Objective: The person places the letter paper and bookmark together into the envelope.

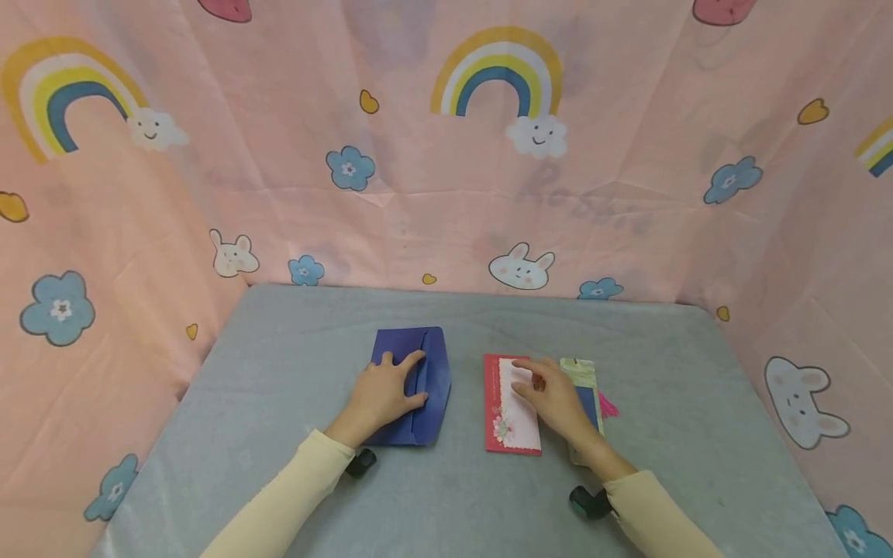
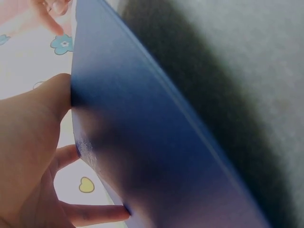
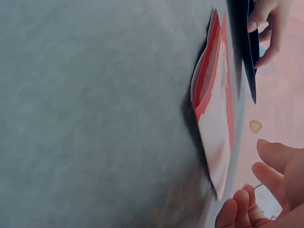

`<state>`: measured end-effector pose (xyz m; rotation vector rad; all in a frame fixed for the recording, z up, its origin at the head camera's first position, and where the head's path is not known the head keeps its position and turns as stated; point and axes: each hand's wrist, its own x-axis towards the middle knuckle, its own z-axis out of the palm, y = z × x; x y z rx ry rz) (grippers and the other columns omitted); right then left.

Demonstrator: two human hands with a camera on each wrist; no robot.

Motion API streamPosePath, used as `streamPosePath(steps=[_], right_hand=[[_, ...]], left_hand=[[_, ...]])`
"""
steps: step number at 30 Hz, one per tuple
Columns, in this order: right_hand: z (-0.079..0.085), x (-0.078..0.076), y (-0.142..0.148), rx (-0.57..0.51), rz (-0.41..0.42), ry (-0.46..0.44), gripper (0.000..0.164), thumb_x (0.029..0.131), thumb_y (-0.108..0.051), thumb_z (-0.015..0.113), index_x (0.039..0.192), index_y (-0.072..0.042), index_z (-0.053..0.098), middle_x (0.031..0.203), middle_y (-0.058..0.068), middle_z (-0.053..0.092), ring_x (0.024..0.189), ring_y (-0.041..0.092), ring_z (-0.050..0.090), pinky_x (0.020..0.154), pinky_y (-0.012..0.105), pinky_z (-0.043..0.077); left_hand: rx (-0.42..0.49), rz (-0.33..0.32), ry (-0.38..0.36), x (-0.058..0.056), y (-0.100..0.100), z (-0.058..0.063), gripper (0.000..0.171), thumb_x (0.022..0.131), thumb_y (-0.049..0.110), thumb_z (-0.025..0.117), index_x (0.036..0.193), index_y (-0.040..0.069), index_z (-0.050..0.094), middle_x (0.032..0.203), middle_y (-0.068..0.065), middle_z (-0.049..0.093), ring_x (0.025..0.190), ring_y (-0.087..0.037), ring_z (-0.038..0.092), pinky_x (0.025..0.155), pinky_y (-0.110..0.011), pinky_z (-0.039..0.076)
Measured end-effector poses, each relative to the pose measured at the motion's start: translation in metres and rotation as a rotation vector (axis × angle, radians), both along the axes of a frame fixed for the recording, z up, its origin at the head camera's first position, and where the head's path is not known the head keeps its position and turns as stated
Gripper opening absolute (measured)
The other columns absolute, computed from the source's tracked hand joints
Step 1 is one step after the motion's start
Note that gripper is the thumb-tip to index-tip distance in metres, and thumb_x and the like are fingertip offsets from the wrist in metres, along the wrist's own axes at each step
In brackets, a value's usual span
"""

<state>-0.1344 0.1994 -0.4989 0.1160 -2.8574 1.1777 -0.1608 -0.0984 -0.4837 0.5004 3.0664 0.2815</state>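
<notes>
A dark blue envelope (image 1: 436,411) lies on the table with its pointed flap turned to the right. My left hand (image 1: 380,394) rests on it with fingers spread; in the left wrist view the thumb and fingertips touch the envelope (image 2: 142,114). To the right lies a red card with a white, flower-printed front (image 1: 498,434); in the right wrist view the card (image 3: 216,128) stands slightly ajar along one edge. Over its right side hovers my right hand (image 1: 554,395), fingers loosely bent, apart from the card and holding nothing.
Partly under my right hand lies a green and blue card-like piece (image 1: 579,372), with a pink tassel (image 1: 608,404) at its right. A grey cloth covers the table (image 1: 279,372). Pink printed fabric (image 1: 418,232) hangs behind and at both sides.
</notes>
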Motion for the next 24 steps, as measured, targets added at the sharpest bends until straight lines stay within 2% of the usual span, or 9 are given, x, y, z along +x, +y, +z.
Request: streamPosePath(steps=[12, 24], right_hand=[[-0.0055, 0.0033, 0.0093, 0.046, -0.038, -0.046, 0.042, 0.086, -0.016, 0.075, 0.127, -0.011, 0.067, 0.088, 0.008, 0.054, 0.075, 0.016, 0.044, 0.061, 0.025, 0.036], [-0.0098, 0.0049, 0.0108, 0.068, -0.033, -0.084, 0.044, 0.086, -0.018, 0.075, 0.129, -0.011, 0.066, 0.091, 0.009, 0.057, 0.078, 0.017, 0.046, 0.064, 0.026, 0.036]], left_hand=[[0.005, -0.002, -0.002, 0.0009, 0.0019, 0.0010, 0.071, 0.082, 0.054, 0.072, 0.145, 0.028, 0.049, 0.113, -0.027, 0.062, 0.062, -0.027, 0.052, 0.062, -0.043, 0.052], [-0.005, 0.005, -0.011, -0.0002, 0.0019, 0.0019, 0.071, 0.082, 0.054, 0.072, 0.145, 0.029, 0.049, 0.111, -0.026, 0.062, 0.059, -0.025, 0.048, 0.058, -0.038, 0.049]])
